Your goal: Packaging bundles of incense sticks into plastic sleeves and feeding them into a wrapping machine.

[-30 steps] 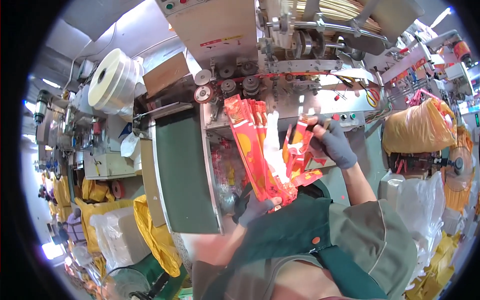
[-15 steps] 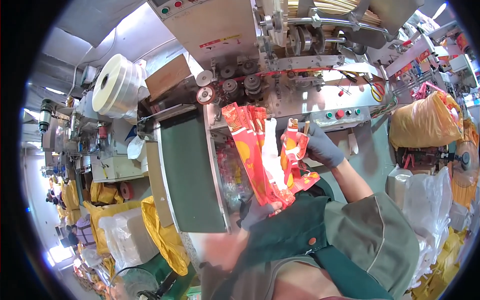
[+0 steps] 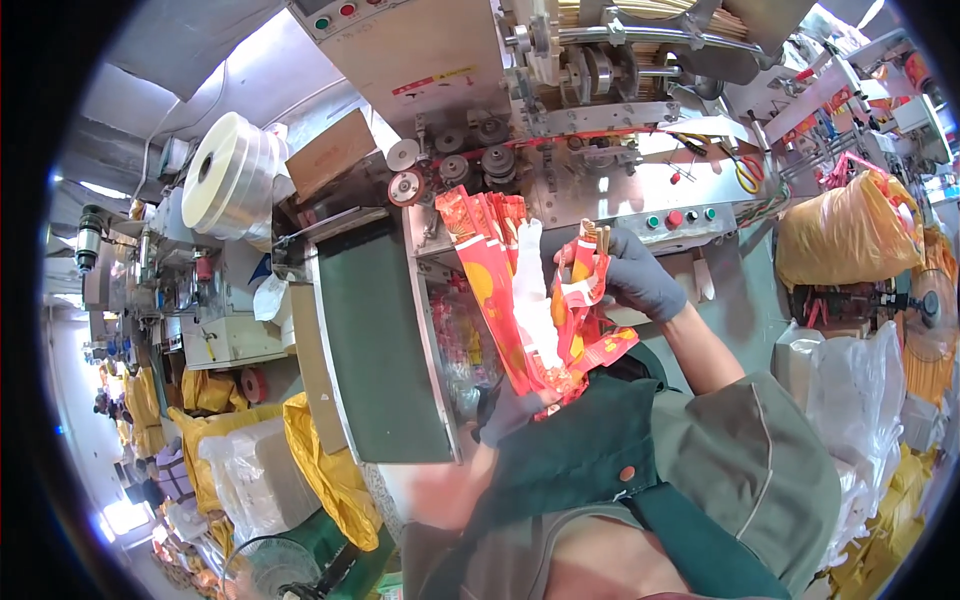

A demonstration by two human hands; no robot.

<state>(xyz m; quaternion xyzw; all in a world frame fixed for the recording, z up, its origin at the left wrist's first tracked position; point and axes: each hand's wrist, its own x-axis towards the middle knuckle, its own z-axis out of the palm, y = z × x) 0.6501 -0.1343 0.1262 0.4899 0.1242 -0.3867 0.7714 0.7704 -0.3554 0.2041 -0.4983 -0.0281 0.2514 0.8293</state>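
the left hand [image 3: 510,415] has its fingers clamped on the bottom of a stack of red wrappers [image 3: 510,300]. the right hand [image 3: 635,280] pinches one wrapper [image 3: 580,285] with sticks showing at its mouth, so filling looks partway done, most wrappers left.

glossy plastic wrappers [image 3: 520,300], matt knit gloves [image 3: 640,280].

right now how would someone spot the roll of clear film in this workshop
Start at the big packing machine with the dark green belt on its left. Up and left of the belt, a fat roll of clear film sits on its side. It is the only pale, glossy, translucent drum; nearby sacks are yellow.
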